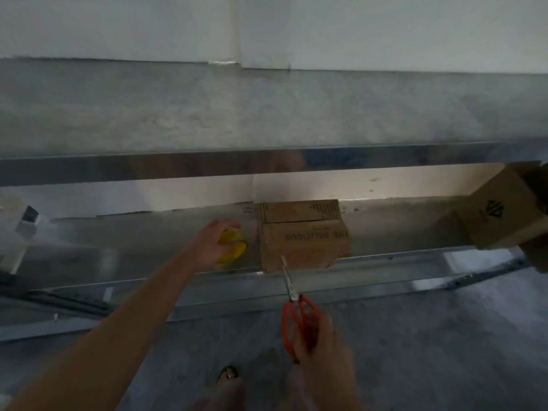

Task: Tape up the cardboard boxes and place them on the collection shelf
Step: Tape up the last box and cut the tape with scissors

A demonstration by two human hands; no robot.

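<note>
The person stands facing a low metal shelf (133, 241) set against a pale wall, with a second, wider metal tier (267, 108) above it. On the lower tier, about mid-way along, sits a small cardboard box (302, 235), flaps down, its printed lettering upside down from where the person looks. Its front edge reaches the shelf's lip.

The left hand (212, 241) stretches out over the lower tier, fingers curled over a yellow tape roll (234, 250) that lies just left of the box, close to it but apart (the roll is blurred, so I can't tell how firm the hold is). The right hand (320, 348) is nearer the body, clamped around the red handles of a pair of scissors (296, 304). The blades are together and point up and away, their tip over the box's front edge; I cannot tell whether it touches the cardboard.

At the far right end of the shelf a larger cardboard box (504, 212) sits tilted, a dark logo on its side, part of it out of view. At the far left a white object (20, 229) rests on the lower tier, too blurred to name. Below is a grey floor (430, 336), with a sandalled foot (227, 375) near the bottom edge.
</note>
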